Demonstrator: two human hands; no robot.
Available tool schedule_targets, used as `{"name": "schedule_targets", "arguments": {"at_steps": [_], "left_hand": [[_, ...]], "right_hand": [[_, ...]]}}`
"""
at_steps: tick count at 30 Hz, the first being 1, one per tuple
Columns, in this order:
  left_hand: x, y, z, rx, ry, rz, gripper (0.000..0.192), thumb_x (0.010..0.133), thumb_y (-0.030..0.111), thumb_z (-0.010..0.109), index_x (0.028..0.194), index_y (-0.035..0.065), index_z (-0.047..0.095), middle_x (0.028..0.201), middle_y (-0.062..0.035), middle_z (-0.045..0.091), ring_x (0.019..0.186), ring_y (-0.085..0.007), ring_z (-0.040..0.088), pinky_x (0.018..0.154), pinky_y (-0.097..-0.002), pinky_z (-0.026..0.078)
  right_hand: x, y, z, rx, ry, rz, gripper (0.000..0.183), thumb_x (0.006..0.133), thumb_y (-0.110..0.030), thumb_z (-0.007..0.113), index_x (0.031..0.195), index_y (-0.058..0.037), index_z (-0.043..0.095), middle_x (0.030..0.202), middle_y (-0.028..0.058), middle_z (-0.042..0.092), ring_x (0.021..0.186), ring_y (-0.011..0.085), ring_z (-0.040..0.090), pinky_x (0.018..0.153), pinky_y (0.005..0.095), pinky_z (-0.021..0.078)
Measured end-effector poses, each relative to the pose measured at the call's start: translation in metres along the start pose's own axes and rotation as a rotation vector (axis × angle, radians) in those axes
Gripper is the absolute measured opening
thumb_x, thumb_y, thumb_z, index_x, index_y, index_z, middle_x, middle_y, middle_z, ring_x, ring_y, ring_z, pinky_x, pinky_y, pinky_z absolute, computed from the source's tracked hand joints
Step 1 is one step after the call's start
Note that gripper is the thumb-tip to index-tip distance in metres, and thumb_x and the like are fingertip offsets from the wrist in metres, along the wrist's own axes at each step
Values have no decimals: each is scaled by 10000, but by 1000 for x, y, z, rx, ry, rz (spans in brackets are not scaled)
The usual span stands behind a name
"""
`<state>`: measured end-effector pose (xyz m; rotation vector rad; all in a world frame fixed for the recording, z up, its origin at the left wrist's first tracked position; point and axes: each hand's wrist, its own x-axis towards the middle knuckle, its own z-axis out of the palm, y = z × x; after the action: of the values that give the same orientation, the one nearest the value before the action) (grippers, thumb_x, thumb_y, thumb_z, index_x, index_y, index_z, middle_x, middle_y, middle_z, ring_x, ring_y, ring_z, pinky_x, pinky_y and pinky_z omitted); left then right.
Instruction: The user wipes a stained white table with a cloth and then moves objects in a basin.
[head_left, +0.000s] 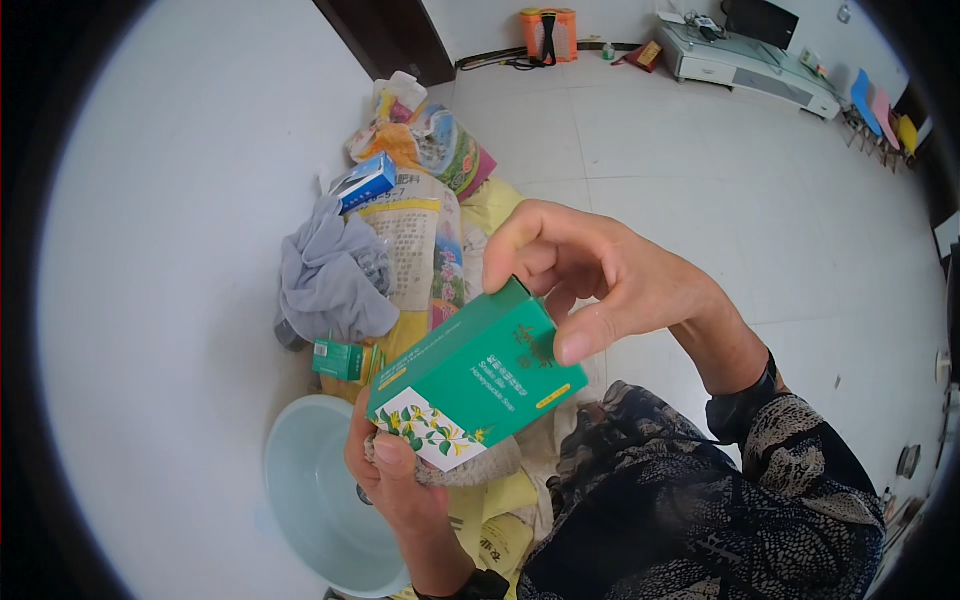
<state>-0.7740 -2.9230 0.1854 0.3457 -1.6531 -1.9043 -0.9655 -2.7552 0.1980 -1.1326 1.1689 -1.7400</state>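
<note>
Both hands are on a green cardboard box (480, 375) that bears writing and a print of yellow flowers with leaves on a white corner. My left hand (401, 465) holds its lower left end, thumb on the front face. At the upper right end, my right hand (607, 277) has its thumb on the front and its index finger at the top edge, by what looks like the end flap. Behind the box, a fuzzy grey-beige item (487, 465) is partly hidden. A smaller-looking green box (337, 360) lies beyond, near the wall.
A pale blue plastic basin (300, 480) stands at lower left. Stacked sacks (405, 255) along the wall carry a grey cloth (330, 270), a blue box (365, 181) and plastic bags (442, 142). Farther off are an orange container (550, 34) and a TV cabinet (742, 67).
</note>
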Motion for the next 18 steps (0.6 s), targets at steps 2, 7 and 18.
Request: {"name": "schedule_targets", "arguments": {"at_steps": [2,7,18], "left_hand": [[-1,1,-4,-2,-4,-2,701,848,498,672,1181,-104,537,1059,-132,616,950,-178,620,825,-288,497],[-4,5,-11,6,38,0,709,847,483,673,1202,-113,527,1049,-131,613,941,-173,610,822,-289,489],[-1,21,-74,-26,135,-23,421,962,314,561,1157,-59,570,691,9,532,565,-24,404,538,-189,307]], "right_hand": [[1,-1,3,2,-5,2,626,726,-270,838,1182,-25,487,978,57,630,899,121,622,720,233,505],[8,0,11,20,1,9,636,721,-270,839,1194,-23,493,981,59,638,882,124,630,728,237,503],[66,26,55,-143,-8,144,544,829,-227,711,1306,-27,541,1093,81,642,1000,119,605,797,248,503]]}}
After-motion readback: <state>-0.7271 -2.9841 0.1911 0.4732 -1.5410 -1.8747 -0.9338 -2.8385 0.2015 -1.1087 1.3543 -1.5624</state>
